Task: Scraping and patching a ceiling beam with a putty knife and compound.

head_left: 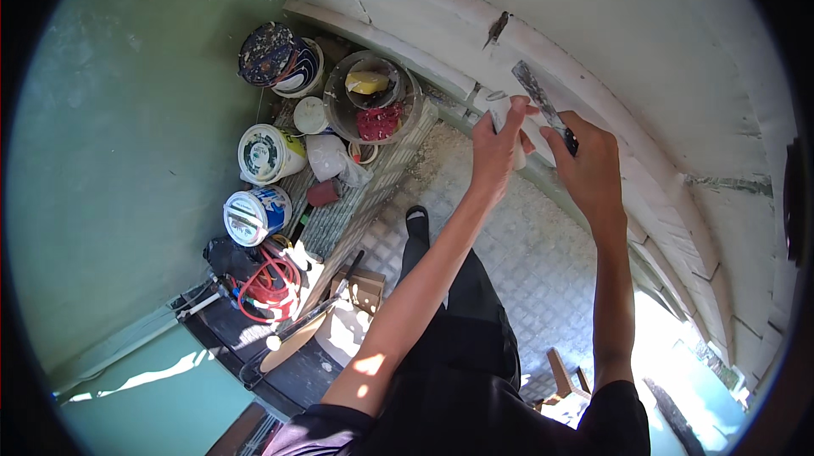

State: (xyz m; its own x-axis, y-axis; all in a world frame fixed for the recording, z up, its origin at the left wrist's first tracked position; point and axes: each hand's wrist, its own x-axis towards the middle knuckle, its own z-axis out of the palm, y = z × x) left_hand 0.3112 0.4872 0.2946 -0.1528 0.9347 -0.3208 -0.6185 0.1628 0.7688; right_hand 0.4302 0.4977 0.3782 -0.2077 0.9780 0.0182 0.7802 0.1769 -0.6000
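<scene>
Right hand (587, 159) curls closed around the black handle of a scraper (543, 98); its smeared flat blade points up and leftward. Left hand (496, 151) is half closed, fingers bent about a white object (498, 107) whose kind I cannot make out from my head view. Blade and white object sit close together before the pale wall moulding (593, 75); whether they touch, I cannot tell.

Left of the hands, I log a ridged bench (337, 231). On it: a translucent round tub (415, 108) holding a yellow sponge (367, 82) and a red cloth (379, 123); near that, a dull red cup (322, 193) on its side. Farther left, I note a white-lidded bucket (263, 153), a blue-and-white bucket (254, 217), and the green wall (127, 125) behind.
</scene>
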